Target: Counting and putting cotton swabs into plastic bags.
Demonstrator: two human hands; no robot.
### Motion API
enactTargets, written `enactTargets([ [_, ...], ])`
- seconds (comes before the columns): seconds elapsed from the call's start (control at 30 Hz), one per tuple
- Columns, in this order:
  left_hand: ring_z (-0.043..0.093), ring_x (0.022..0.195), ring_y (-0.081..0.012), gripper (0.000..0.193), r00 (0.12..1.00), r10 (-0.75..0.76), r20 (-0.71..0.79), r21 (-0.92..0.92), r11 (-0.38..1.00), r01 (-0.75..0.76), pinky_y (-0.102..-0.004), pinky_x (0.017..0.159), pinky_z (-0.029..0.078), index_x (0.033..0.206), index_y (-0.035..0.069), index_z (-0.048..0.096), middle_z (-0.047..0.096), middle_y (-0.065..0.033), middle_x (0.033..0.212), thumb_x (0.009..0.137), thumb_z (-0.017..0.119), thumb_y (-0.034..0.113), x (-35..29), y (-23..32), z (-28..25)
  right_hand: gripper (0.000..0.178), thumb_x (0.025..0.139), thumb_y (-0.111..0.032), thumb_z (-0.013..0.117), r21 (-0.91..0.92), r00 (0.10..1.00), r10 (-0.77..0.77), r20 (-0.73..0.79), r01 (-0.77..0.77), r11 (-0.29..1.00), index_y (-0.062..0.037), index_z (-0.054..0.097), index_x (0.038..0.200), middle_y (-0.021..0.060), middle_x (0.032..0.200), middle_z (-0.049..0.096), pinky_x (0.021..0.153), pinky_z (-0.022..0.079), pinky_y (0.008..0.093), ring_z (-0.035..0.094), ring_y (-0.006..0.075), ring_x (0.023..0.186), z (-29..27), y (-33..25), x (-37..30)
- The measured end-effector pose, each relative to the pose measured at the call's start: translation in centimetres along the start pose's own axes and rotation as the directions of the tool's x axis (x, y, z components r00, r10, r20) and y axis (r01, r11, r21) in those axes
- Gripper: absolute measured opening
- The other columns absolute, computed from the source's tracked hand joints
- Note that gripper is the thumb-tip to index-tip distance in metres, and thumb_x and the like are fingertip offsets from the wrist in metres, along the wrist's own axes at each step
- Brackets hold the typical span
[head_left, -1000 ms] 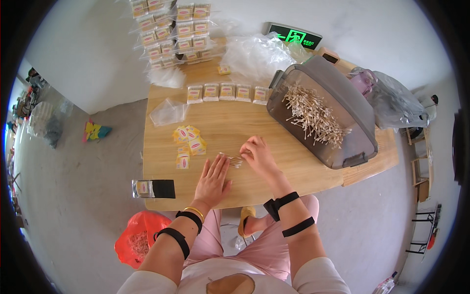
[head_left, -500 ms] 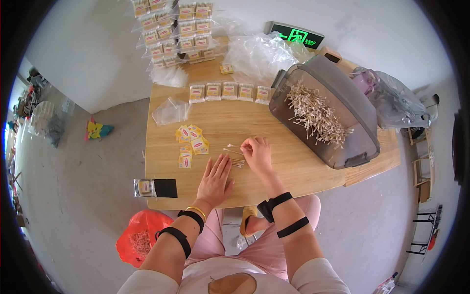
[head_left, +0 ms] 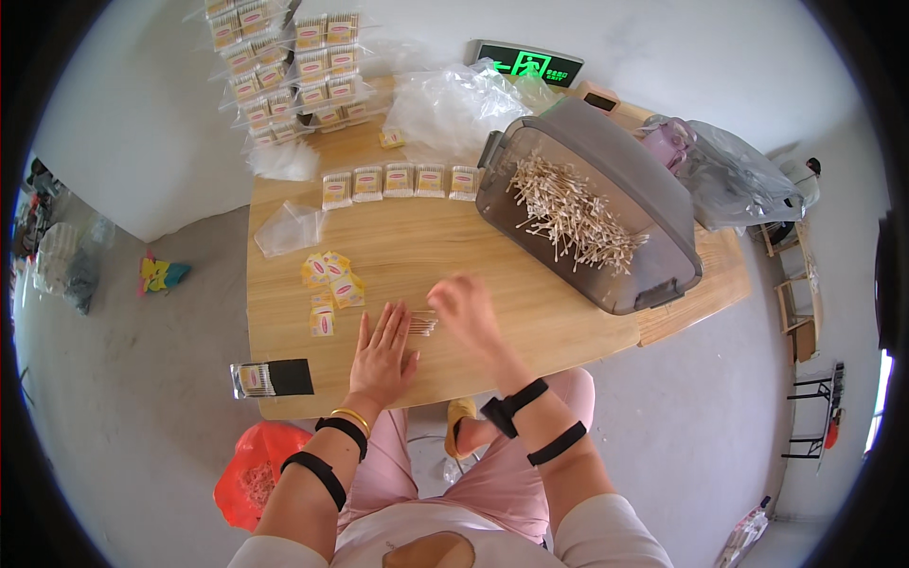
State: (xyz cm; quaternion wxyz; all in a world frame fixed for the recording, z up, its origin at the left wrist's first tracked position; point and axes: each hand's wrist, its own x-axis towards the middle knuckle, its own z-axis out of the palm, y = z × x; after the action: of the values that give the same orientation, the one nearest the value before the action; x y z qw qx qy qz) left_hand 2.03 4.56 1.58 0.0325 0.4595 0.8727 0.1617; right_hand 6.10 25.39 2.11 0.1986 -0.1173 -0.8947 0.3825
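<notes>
My left hand [head_left: 383, 355] lies flat on the wooden table, open, its fingers stretched out and its fingertips beside a small row of cotton swabs [head_left: 423, 324]. The swabs' far ends show just right of the fingers; the rest of them may be under the hand. Just right of and above the swabs, my right hand [head_left: 462, 308] is raised and blurred by motion. Its fingers look curled together; what they hold, if anything, cannot be made out. Yellow-and-white printed cards [head_left: 333, 282] lie in a loose cluster beyond my left hand.
A grey translucent bin [head_left: 606, 204] of loose swabs lies tipped at the right. Filled swab packs [head_left: 399, 180] line the table's back, with stacked packs [head_left: 327, 62] and clear plastic bags [head_left: 454, 109] behind. A black-and-clear pouch [head_left: 272, 378] overhangs the left edge above a red bag [head_left: 256, 473].
The whole view has shifted, so the table sits further left. My right hand was pinching near loose swabs; now it is blurred, and those stray swabs no longer show. My left hand stays flat.
</notes>
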Motion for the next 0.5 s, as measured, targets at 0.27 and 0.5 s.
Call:
enactTargets([
  [0.27, 0.022, 0.154, -0.0300, 0.075, 1.000, 0.002, 0.021, 0.013, 1.000, -0.002, -0.0545, 0.126, 0.011, 0.157, 0.002, 0.030, 0.029, -0.0145, 0.164, 0.096, 0.056, 0.036, 0.2, 0.4, 0.0, 0.025, 0.086, -0.011, 0.072, -0.683, 0.975, 0.009, -0.222, -0.163, 0.712, -0.0140, 0.065, 0.110, 0.0081, 0.117, 0.059, 0.098, 0.043, 0.0474, 0.053, 0.0325, 0.115, -11.6, 10.6, 5.3],
  [0.5, 0.021, 0.155, -0.0277, 0.075, 0.999, -0.021, 0.047, 0.042, 0.999, 0.019, -0.0552, 0.126, 0.010, 0.158, 0.002, 0.027, 0.026, -0.0124, 0.166, 0.100, 0.049, 0.045, 0.0, 0.0, -0.2, 0.017, 0.085, -0.012, 0.072, -0.701, 0.976, 0.039, -0.212, -0.180, 0.690, -0.0152, 0.065, 0.101, 0.0085, 0.112, 0.057, 0.095, 0.044, 0.0468, 0.054, 0.0324, 0.111, -11.5, 10.9, 6.8],
])
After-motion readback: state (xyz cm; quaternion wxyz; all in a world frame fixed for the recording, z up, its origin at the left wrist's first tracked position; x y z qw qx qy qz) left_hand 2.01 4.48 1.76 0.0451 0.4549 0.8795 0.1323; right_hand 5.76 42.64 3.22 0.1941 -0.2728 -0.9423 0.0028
